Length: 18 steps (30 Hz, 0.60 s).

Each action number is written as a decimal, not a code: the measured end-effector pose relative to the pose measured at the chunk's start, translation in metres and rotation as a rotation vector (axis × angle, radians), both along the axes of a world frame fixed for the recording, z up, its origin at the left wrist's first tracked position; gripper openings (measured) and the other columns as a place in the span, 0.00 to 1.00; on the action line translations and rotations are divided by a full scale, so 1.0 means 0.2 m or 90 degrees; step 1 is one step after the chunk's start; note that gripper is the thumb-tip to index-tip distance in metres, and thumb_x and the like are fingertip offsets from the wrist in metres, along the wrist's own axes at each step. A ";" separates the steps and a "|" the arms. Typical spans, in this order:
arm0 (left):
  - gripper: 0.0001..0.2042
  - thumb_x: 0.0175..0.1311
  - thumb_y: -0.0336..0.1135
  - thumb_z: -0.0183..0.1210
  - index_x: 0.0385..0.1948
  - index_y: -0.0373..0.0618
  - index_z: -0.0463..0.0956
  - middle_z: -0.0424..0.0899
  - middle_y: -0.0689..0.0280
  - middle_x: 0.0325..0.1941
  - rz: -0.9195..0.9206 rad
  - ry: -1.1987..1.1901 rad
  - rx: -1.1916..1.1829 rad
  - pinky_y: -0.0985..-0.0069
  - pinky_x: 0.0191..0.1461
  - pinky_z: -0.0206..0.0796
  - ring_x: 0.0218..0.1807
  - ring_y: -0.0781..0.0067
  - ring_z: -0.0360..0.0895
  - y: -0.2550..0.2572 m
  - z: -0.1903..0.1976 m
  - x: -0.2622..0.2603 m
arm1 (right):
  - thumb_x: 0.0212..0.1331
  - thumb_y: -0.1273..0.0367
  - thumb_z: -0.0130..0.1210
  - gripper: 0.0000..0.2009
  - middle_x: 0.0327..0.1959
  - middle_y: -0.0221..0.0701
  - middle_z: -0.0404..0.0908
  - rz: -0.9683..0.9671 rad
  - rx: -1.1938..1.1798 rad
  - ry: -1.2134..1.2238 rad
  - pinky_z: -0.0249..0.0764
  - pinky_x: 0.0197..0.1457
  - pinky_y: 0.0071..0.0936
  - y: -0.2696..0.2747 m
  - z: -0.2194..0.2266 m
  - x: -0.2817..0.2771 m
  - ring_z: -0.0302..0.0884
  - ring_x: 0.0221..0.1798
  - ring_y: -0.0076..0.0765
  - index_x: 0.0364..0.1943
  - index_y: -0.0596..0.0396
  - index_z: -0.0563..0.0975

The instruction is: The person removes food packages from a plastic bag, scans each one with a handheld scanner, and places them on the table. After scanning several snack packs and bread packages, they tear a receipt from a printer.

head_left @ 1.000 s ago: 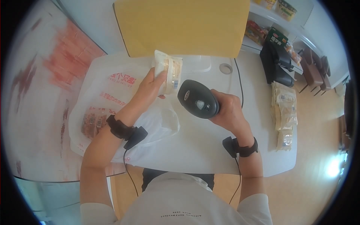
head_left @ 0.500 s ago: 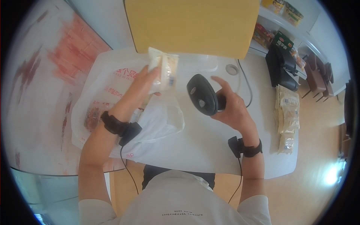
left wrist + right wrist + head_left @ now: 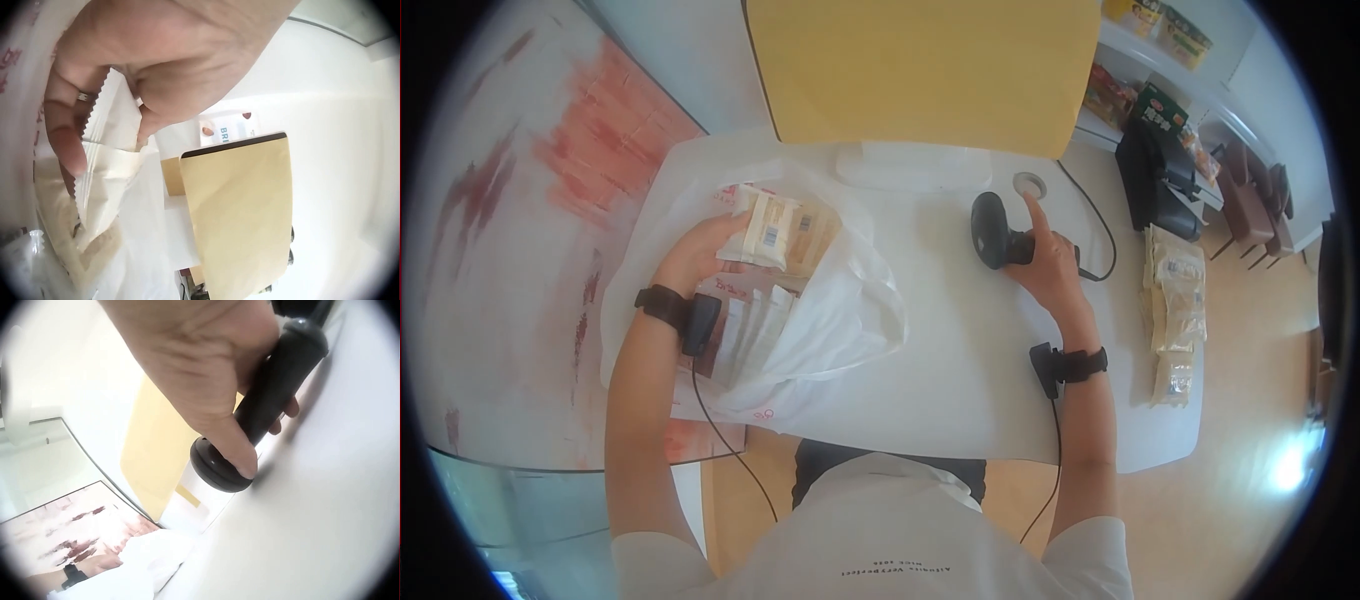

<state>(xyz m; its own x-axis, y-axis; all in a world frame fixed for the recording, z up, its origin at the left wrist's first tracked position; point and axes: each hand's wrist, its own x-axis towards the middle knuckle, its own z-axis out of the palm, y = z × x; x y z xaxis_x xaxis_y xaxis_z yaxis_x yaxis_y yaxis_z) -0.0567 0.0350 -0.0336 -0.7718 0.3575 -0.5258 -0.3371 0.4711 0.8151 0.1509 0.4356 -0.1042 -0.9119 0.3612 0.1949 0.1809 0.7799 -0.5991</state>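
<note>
My left hand (image 3: 702, 250) grips a cream-coloured snack packet (image 3: 768, 232) with a barcode on its face, at the mouth of a white plastic bag (image 3: 865, 300). In the left wrist view the thumb and fingers pinch the packet (image 3: 106, 175) near its crimped end. Other packets (image 3: 745, 330) lie inside the bag beneath that hand. My right hand (image 3: 1052, 262) holds a black barcode scanner (image 3: 990, 232) low over the white table, one finger extended. The right wrist view shows fingertips coming round the far side of the scanner handle (image 3: 272, 387).
A yellow board (image 3: 925, 75) stands at the table's back. Beside the scanner's cable lies a roll of tape (image 3: 1029, 185). Several cream packets (image 3: 1175, 300) are stacked along the right edge, with a black machine (image 3: 1155, 180) behind them.
The left hand has brought the packet leftward and down to the bag, whose opening now shows more packets. The right hand has moved the scanner right and lower, away from the packet.
</note>
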 end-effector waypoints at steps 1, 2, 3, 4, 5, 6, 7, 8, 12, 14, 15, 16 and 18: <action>0.24 0.66 0.54 0.54 0.58 0.52 0.71 0.79 0.68 0.52 -0.010 -0.011 0.015 0.70 0.48 0.71 0.50 0.74 0.76 0.01 -0.02 -0.02 | 0.34 0.70 0.70 0.50 0.33 0.37 0.82 -0.007 0.000 0.000 0.63 0.59 0.42 0.00 0.00 0.00 0.78 0.42 0.47 0.70 0.43 0.56; 0.24 0.66 0.54 0.54 0.58 0.52 0.71 0.79 0.68 0.52 -0.018 -0.011 0.015 0.70 0.48 0.71 0.50 0.74 0.76 0.03 -0.03 -0.03 | 0.34 0.69 0.70 0.50 0.33 0.36 0.81 -0.011 0.024 -0.003 0.62 0.59 0.43 -0.01 0.01 -0.01 0.78 0.42 0.47 0.69 0.43 0.56; 0.23 0.66 0.52 0.54 0.58 0.50 0.70 0.79 0.67 0.52 -0.023 -0.057 0.053 0.70 0.49 0.71 0.50 0.73 0.76 0.05 -0.05 -0.05 | 0.34 0.68 0.70 0.50 0.34 0.36 0.81 -0.017 0.047 -0.006 0.62 0.59 0.44 -0.02 0.01 -0.01 0.78 0.42 0.48 0.69 0.43 0.56; 0.23 0.67 0.49 0.54 0.58 0.48 0.70 0.79 0.66 0.53 -0.028 -0.104 0.091 0.69 0.51 0.71 0.51 0.72 0.76 0.06 -0.08 -0.08 | 0.34 0.68 0.70 0.50 0.34 0.36 0.81 -0.026 0.047 -0.008 0.62 0.59 0.44 -0.01 0.01 -0.01 0.78 0.42 0.48 0.69 0.43 0.56; 0.23 0.67 0.49 0.54 0.58 0.48 0.70 0.79 0.66 0.53 -0.036 -0.106 0.090 0.69 0.51 0.71 0.51 0.72 0.76 0.07 -0.15 -0.12 | 0.34 0.67 0.71 0.50 0.34 0.36 0.82 -0.026 0.055 -0.020 0.62 0.60 0.44 -0.01 0.01 -0.01 0.77 0.43 0.48 0.69 0.43 0.56; 0.22 0.67 0.46 0.55 0.58 0.45 0.70 0.79 0.65 0.53 -0.060 -0.118 0.143 0.70 0.51 0.71 0.51 0.71 0.77 0.07 -0.24 -0.17 | 0.34 0.65 0.71 0.50 0.35 0.35 0.82 -0.024 0.063 -0.033 0.61 0.61 0.45 -0.01 0.01 -0.01 0.77 0.44 0.48 0.69 0.44 0.56; 0.22 0.67 0.44 0.55 0.58 0.42 0.70 0.79 0.64 0.53 -0.085 -0.130 0.196 0.70 0.52 0.72 0.52 0.70 0.77 0.06 -0.28 -0.22 | 0.34 0.65 0.71 0.50 0.35 0.35 0.82 -0.033 0.063 -0.034 0.61 0.61 0.45 0.00 -0.01 -0.03 0.77 0.44 0.48 0.69 0.44 0.56; 0.22 0.67 0.44 0.55 0.58 0.42 0.70 0.79 0.64 0.53 -0.098 -0.133 0.197 0.70 0.52 0.72 0.52 0.70 0.77 0.04 -0.30 -0.24 | 0.34 0.64 0.71 0.51 0.35 0.35 0.82 -0.021 0.070 -0.028 0.60 0.62 0.46 0.00 -0.04 -0.05 0.77 0.46 0.49 0.70 0.44 0.56; 0.21 0.64 0.35 0.56 0.57 0.36 0.68 0.79 0.59 0.53 -0.244 0.039 0.134 0.72 0.52 0.71 0.50 0.71 0.78 0.17 -0.33 -0.24 | 0.36 0.61 0.70 0.51 0.50 0.40 0.77 -0.029 0.130 -0.054 0.53 0.69 0.53 -0.01 0.01 0.06 0.68 0.59 0.50 0.70 0.47 0.54; 0.22 0.61 0.35 0.56 0.58 0.39 0.68 0.79 0.58 0.51 -0.165 0.231 -0.144 0.74 0.48 0.72 0.46 0.71 0.79 0.15 -0.40 -0.32 | 0.37 0.62 0.70 0.50 0.57 0.42 0.73 -0.082 0.185 -0.066 0.51 0.70 0.52 -0.02 0.03 0.16 0.65 0.63 0.52 0.70 0.48 0.54; 0.22 0.61 0.36 0.56 0.57 0.41 0.68 0.79 0.58 0.49 -0.154 0.226 -0.182 0.75 0.44 0.72 0.43 0.71 0.79 0.18 -0.40 -0.30 | 0.38 0.61 0.69 0.49 0.59 0.42 0.70 -0.096 0.188 -0.048 0.49 0.71 0.53 -0.04 0.07 0.23 0.61 0.65 0.52 0.70 0.48 0.55; 0.22 0.60 0.37 0.57 0.57 0.43 0.69 0.79 0.58 0.47 -0.135 0.222 -0.222 0.76 0.40 0.72 0.40 0.71 0.79 0.19 -0.35 -0.27 | 0.39 0.61 0.69 0.49 0.62 0.42 0.67 -0.102 0.192 -0.028 0.46 0.73 0.53 -0.05 0.11 0.28 0.58 0.68 0.52 0.69 0.49 0.55; 0.22 0.60 0.37 0.57 0.56 0.43 0.69 0.79 0.57 0.46 -0.129 0.175 -0.214 0.75 0.39 0.72 0.38 0.70 0.79 0.25 -0.21 -0.16 | 0.39 0.61 0.70 0.49 0.64 0.42 0.66 -0.170 0.221 -0.026 0.46 0.72 0.57 -0.02 0.15 0.44 0.56 0.69 0.54 0.70 0.49 0.54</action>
<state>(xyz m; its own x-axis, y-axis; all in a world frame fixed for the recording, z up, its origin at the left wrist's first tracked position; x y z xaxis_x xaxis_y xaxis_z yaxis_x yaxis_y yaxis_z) -0.0893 0.0851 -0.0762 -0.8303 0.3603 -0.4251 -0.0047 0.7583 0.6519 0.2382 0.4322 -0.0742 -0.8054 0.5044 0.3114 0.4214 0.8567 -0.2975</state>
